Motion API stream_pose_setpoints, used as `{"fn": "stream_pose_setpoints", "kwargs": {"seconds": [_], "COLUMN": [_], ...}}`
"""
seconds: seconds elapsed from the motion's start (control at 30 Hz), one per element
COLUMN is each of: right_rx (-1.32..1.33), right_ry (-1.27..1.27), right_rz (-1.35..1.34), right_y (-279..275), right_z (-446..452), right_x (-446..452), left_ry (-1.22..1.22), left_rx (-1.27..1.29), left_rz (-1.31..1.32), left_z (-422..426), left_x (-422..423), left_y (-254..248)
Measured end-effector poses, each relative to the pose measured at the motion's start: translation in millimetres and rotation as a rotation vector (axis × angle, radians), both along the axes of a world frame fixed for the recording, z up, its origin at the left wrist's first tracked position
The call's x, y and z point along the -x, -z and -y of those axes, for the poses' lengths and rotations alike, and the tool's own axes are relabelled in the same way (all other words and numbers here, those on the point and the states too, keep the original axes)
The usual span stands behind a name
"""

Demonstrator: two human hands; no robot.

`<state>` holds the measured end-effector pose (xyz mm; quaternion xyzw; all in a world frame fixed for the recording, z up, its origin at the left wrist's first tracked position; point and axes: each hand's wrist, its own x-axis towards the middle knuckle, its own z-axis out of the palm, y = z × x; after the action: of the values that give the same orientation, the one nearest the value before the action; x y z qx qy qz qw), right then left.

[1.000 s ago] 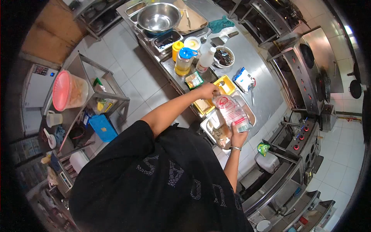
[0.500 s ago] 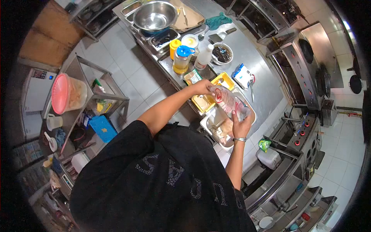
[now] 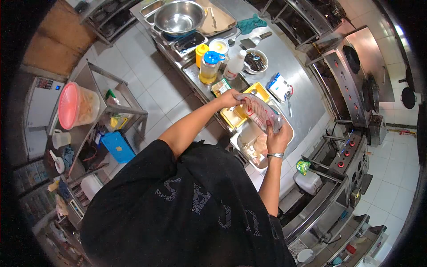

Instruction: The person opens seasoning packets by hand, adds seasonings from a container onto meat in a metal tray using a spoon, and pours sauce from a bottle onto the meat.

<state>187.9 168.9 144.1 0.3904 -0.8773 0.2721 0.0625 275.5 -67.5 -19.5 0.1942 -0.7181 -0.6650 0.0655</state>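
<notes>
Standing at the edge of the steel worktable, a rectangular metal pan is overhung by a red-printed clear plastic bag, its ends clamped in the fingers of left hand and right hand. The bag has just been tilted and shifted, so more pale food pieces are exposed.

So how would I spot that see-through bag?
Find the steel table, then the pale tray at its near edge. Over that tray, the left hand and right hand hold the bag. Its clear plastic bears red print, unlike the white-and-blue packet nearby.
</notes>
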Motion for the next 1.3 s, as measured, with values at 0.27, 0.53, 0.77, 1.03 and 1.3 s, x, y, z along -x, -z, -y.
{"fn": "stream_pose_setpoints", "kwargs": {"seconds": [0.27, 0.53, 0.77, 1.03, 1.3], "right_rx": [0.031, 0.043, 0.124, 0.072, 0.054], "right_ry": [-0.004, -0.017, 0.025, 0.099, 0.067], "right_rz": [0.016, 0.008, 0.042, 0.134, 0.118], "right_y": [-2.8, 1.6, 2.2, -2.1, -0.2], "right_z": [0.3, -5.5, -9.6, -13.7, -16.5], "right_x": [0.9, 4.0, 1.9, 0.5, 2.5], "left_ry": [-0.029, 0.063, 0.042, 0.127, 0.13], "left_rx": [0.063, 0.107, 0.114, 0.153, 0.115], "left_rz": [-0.057, -0.056, -0.158, -0.043, -0.103], "left_z": [-0.2, 5.4, 2.8, 11.9, 13.6], "left_x": [8.9, 12.7, 15.0, 21.8, 20.5], "left_y": [20.6, 26.0, 14.0, 12.9, 1.6]}}
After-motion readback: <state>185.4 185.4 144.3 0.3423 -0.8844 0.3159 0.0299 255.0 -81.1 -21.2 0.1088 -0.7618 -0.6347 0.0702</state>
